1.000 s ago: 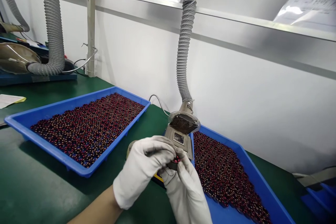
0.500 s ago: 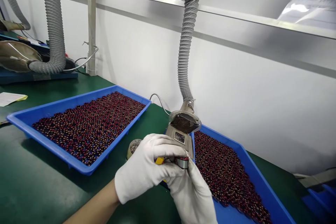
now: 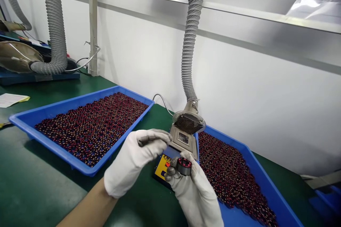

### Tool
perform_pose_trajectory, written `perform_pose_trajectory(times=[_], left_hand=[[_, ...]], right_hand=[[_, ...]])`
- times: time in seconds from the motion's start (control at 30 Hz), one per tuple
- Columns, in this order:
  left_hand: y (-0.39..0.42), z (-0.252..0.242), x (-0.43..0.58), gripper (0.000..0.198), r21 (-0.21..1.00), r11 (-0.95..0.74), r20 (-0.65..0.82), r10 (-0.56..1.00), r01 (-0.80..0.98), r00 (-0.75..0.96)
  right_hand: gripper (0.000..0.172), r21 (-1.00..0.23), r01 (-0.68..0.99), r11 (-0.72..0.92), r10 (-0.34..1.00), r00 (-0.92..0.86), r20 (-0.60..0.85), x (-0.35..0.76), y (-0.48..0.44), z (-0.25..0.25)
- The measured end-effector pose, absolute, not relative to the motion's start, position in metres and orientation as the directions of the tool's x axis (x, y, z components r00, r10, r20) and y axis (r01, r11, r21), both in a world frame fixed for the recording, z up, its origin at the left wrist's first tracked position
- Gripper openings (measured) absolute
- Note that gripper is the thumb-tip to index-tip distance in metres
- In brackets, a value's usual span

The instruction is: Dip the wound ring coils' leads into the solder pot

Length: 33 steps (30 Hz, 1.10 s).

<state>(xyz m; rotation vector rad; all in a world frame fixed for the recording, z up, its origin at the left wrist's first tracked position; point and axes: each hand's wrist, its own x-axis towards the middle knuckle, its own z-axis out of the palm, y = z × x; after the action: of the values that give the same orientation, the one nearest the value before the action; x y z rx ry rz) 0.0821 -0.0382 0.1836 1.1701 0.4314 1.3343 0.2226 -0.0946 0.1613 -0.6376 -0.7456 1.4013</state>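
Since half a second ago my left hand has pulled away to the left, so the two gloves no longer overlap, and the yellow and blue panel it was covering now shows between them. The right hand has turned the coil so that its red winding faces up.

That coil is a small dark ring, pinched at the tips of the right thumb and fingers, held in the air just in front of the metal unit and beside the near corner of the right tray. The left hand hovers close by with its fingers curled inward; from here I cannot tell whether anything is pinched inside them. Both hands wear white gloves, and the left forearm is bare.

A round grille sits on top of the metal unit, and a ribbed hose climbs from it up the white wall. The right tray is blue and packed with dark red coils of the same kind. The left tray, also blue and equally full, lies on the green bench, well apart from the hands. A second hose hangs at far left, with a sheet of paper lying near it.
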Motion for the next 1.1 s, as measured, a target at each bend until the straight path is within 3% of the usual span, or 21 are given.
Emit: perform_pose_trajectory(times=[0.07,0.13,0.27,0.4,0.47,0.57,0.67,0.77,0.87,1.0,1.1], left_hand=[[-0.038,0.189,0.079,0.023,0.919,-0.217,0.341,0.857,-0.329,0.387],[-0.039,0.192,0.081,0.021,0.938,-0.240,0.335,0.814,-0.250,0.474],[-0.045,0.186,0.089,0.014,0.893,-0.186,0.371,0.820,-0.410,0.436],[-0.047,0.184,0.083,0.010,0.785,-0.219,0.420,0.876,-0.580,0.238],[-0.046,0.188,0.079,0.012,0.824,-0.273,0.418,0.885,-0.497,0.206],[-0.045,0.194,0.080,0.018,0.913,-0.303,0.392,0.834,-0.273,0.389],[-0.047,0.193,0.086,0.018,0.888,-0.331,0.443,0.802,-0.319,0.402],[-0.049,0.188,0.085,0.014,0.808,-0.335,0.499,0.826,-0.485,0.261],[-0.049,0.186,0.081,0.007,0.791,-0.250,0.410,0.895,-0.558,0.179],[-0.048,0.186,0.091,0.024,0.892,0.041,0.178,0.883,-0.449,0.434],[-0.049,0.181,0.103,0.011,0.866,0.046,0.181,0.899,-0.498,0.399]], right_hand=[[0.020,-0.785,-0.611,0.102,0.995,0.054,0.087,0.223,-0.094,0.161],[0.021,-0.796,-0.587,0.146,0.989,0.104,0.105,0.222,-0.093,0.160],[0.026,-0.825,-0.535,0.183,0.980,0.162,0.113,0.221,-0.093,0.156],[0.030,-0.828,-0.539,0.153,0.987,0.121,0.104,0.222,-0.095,0.157],[0.029,-0.818,-0.561,0.127,0.992,0.089,0.092,0.222,-0.096,0.158],[0.027,-0.805,-0.576,0.140,0.990,0.103,0.098,0.222,-0.095,0.158],[0.024,-0.829,-0.505,0.241,0.966,0.203,0.158,0.224,-0.091,0.155],[0.024,-0.846,-0.260,0.465,0.856,0.377,0.355,0.225,-0.086,0.149],[0.026,-0.778,0.110,0.619,0.642,0.501,0.581,0.220,-0.085,0.145],[0.032,-0.555,0.529,0.642,0.385,0.404,0.830,0.205,-0.089,0.140],[0.040,-0.452,0.663,0.596,0.295,0.343,0.892,0.198,-0.089,0.135]])
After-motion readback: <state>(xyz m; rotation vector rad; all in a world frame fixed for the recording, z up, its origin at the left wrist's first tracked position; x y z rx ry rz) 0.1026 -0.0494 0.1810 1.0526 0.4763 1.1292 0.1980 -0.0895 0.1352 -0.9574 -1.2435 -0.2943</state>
